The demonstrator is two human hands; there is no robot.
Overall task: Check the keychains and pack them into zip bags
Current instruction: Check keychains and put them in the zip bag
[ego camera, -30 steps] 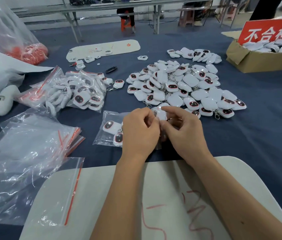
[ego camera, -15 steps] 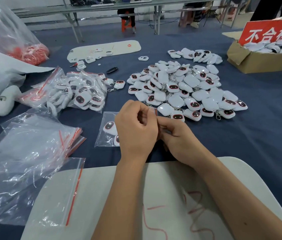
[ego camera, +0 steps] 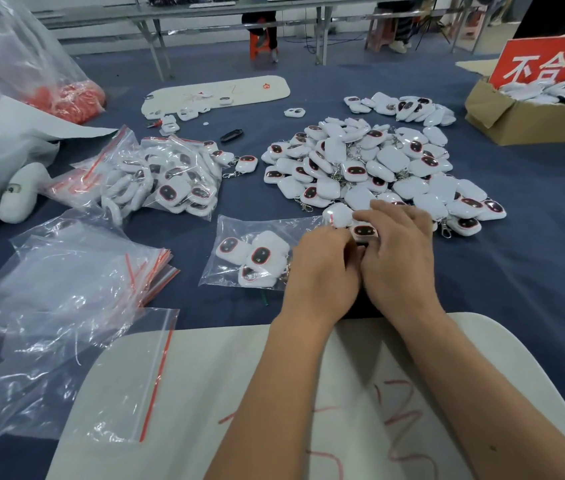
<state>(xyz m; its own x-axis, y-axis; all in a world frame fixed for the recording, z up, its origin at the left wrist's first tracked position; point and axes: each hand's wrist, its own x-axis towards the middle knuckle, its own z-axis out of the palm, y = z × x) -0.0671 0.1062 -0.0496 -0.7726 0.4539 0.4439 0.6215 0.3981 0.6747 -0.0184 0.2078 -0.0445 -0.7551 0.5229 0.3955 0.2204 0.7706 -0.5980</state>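
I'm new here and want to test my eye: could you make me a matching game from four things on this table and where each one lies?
Things:
1. cardboard box
2. empty zip bags
3. loose keychain pile
4. half-filled zip bag

Places:
A. left near edge
B. just left of the hands
C. far right corner
D. table middle

Pairs: 1-C, 2-A, 3-D, 4-B

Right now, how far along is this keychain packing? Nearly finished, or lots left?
Lots left. Done: a heap of filled zip bags lies at left. In hand: an open bag already holds about three keychains, while both hands, left hand and right hand, work at the near edge of the loose pile. Left: that big pile, plus a stack of empty bags.
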